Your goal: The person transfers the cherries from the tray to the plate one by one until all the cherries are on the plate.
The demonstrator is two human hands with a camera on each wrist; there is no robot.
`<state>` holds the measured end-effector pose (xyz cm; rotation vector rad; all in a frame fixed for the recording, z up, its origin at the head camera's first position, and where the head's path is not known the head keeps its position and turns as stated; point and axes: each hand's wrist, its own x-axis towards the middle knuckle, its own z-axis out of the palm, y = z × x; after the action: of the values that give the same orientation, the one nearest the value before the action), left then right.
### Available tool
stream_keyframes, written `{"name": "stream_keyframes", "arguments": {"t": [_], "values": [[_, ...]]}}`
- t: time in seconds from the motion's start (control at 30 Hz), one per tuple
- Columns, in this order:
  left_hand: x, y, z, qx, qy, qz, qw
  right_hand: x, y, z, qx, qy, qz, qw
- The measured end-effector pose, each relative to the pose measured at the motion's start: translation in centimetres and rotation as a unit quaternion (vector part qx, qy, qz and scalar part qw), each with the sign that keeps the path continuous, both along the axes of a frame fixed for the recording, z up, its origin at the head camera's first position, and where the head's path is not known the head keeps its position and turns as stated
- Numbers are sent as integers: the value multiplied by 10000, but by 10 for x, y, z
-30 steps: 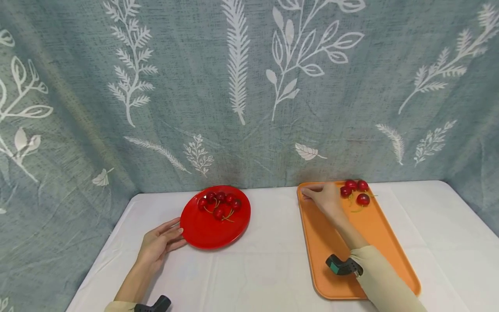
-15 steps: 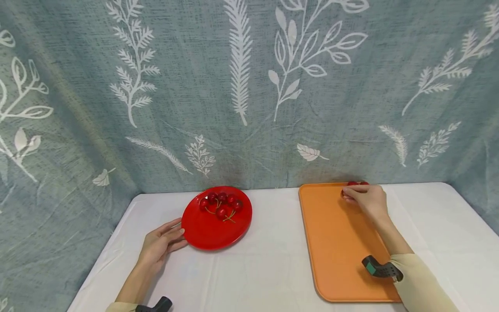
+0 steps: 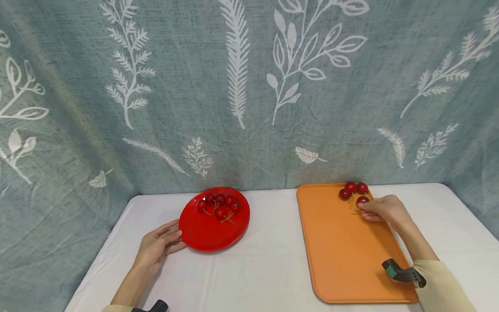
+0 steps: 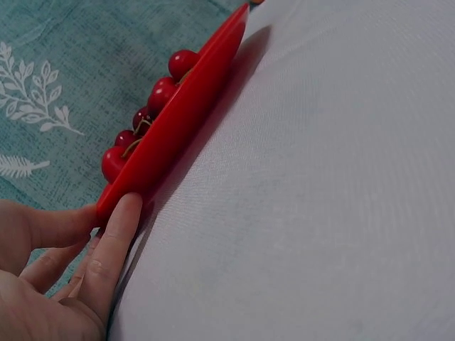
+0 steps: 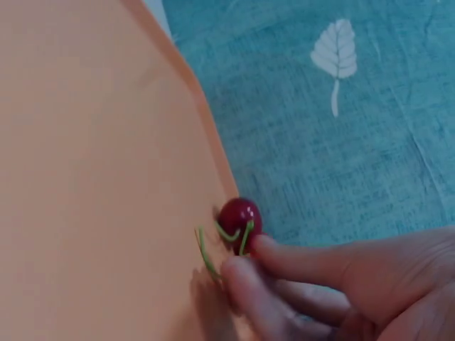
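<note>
Head view: left hand [image 3: 156, 245] pinching red plate [image 3: 210, 234] at edge; right hand [image 3: 387, 209], fingers curled, pinching cherry [image 3: 363, 199]; orange tray [image 3: 347, 260] lying beneath right hand.

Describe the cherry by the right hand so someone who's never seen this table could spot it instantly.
Start at the orange tray on the person's right. At its far right corner, three cherries bunch together at the back, with a single front cherry closer to the person. That's yours: the only one with the right hand at it, fingertips against its near side.
</note>
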<state>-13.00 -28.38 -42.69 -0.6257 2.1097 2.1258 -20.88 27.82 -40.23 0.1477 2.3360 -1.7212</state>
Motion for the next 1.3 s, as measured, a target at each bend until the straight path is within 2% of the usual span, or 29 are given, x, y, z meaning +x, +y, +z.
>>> {"name": "stream_keyframes", "arguments": {"t": [0.1,0.2,0.53,0.77,0.97,1.1,1.2,1.3], "values": [[0,-1,0,32,-11,-20,10000,0,2,-2,504,-347,56,9981],[-1,-1,0,42,-18,-28,10000,-1,2,-3,797,-502,-85,9955],[1,0,0,93,61,-4,9999,-8,-2,-2,1050,-376,-351,9931],[1,0,0,78,82,-51,9999,-6,-1,-3,774,-299,-369,9959],[1,0,0,6,84,-80,9999,-5,-4,-2,606,-16,-265,9978],[1,0,-1,-40,63,-62,10000,-6,-9,-3,140,158,-64,9998],[1,-1,-2,-42,57,-53,10000,-7,-15,-3,-294,97,73,9995],[1,-2,-3,-27,52,-53,10000,-9,-21,-3,-281,-4,210,9994]]}}
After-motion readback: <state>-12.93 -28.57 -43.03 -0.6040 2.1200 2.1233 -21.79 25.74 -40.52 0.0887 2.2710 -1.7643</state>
